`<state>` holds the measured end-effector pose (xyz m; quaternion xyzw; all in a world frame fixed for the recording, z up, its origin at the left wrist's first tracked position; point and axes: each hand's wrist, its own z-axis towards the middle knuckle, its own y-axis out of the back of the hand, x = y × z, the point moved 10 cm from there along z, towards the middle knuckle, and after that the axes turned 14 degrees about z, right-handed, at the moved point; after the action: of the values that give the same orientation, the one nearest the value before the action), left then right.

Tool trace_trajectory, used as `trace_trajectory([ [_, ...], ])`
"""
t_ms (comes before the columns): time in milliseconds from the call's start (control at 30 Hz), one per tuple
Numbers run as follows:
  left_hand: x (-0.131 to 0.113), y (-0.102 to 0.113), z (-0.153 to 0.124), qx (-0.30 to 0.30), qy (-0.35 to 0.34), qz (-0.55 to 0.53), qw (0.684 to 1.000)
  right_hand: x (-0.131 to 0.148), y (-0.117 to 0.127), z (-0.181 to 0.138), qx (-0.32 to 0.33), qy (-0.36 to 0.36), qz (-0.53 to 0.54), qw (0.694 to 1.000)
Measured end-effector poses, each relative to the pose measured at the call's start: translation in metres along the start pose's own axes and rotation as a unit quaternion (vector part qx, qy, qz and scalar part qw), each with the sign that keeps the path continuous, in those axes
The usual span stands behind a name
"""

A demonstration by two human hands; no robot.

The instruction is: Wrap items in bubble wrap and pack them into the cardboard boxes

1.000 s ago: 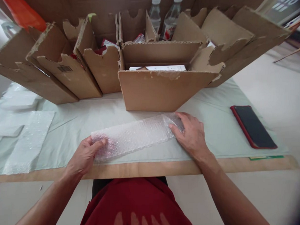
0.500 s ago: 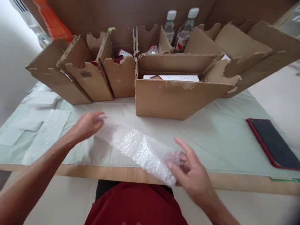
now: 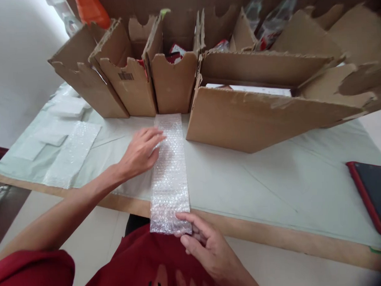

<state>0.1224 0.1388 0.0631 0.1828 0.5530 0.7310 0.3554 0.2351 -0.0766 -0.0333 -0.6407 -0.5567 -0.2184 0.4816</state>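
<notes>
Bubble-wrap strip is pointing from cartons over the surface's near edge. Left hand, loosely spread, is reaching over it; right hand is half-curling at near corner, fingers partly hidden, grip unclear.

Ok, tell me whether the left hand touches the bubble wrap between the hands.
Cannot tell. In the head view, the left hand has fingertips over the left edge of the bubble wrap, but whether they press or hover does not show.

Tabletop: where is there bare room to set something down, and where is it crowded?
Bare cloth lies between the bubble-wrap strip, the front box and the phone. Crowded: the left, with white wrap pieces, and the back, with cardboard boxes.
</notes>
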Motion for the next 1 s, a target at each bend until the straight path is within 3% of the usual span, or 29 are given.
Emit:
trace_trajectory([
  [100, -0.026, 0.015, -0.069, 0.132, -0.035, -0.189, 0.972, 0.002, -0.010, -0.002, 0.068, -0.047, 0.113, 0.990],
  [200, -0.052, 0.027, -0.109, 0.206, -0.003, -0.280, 0.938, 0.020, -0.011, 0.009, 0.081, -0.013, 0.163, 0.983],
  [267, -0.057, 0.027, -0.112, 0.178, 0.044, -0.289, 0.940, 0.035, -0.006, 0.021, 0.062, 0.026, 0.169, 0.983],
  [367, -0.032, 0.008, -0.105, 0.102, 0.199, -0.270, 0.936, 0.056, 0.005, 0.036, 0.009, 0.098, 0.146, 0.984],
  [433, -0.014, -0.012, -0.102, 0.093, 0.280, -0.254, 0.921, 0.071, 0.014, 0.036, -0.030, 0.162, 0.080, 0.983],
  [500, -0.007, -0.028, -0.098, 0.106, 0.298, -0.250, 0.915, 0.085, 0.020, 0.030, -0.073, 0.230, -0.046, 0.969],
  [600, -0.003, -0.034, -0.094, 0.110, 0.294, -0.243, 0.918, 0.104, 0.011, 0.019, -0.099, 0.334, -0.291, 0.891],
  [667, -0.003, -0.032, -0.095, 0.106, 0.290, -0.233, 0.922, 0.107, -0.005, 0.018, -0.070, 0.383, -0.418, 0.821],
  [733, -0.006, -0.029, -0.095, 0.099, 0.280, -0.217, 0.930, 0.101, -0.019, 0.025, -0.033, 0.401, -0.496, 0.770],
  [867, -0.012, -0.025, -0.097, 0.087, 0.252, -0.153, 0.952, 0.091, -0.027, 0.043, -0.012, 0.395, -0.574, 0.717],
  [1000, -0.019, -0.002, -0.100, -0.002, 0.206, -0.057, 0.977, 0.092, -0.027, 0.049, -0.019, 0.403, -0.593, 0.696],
])
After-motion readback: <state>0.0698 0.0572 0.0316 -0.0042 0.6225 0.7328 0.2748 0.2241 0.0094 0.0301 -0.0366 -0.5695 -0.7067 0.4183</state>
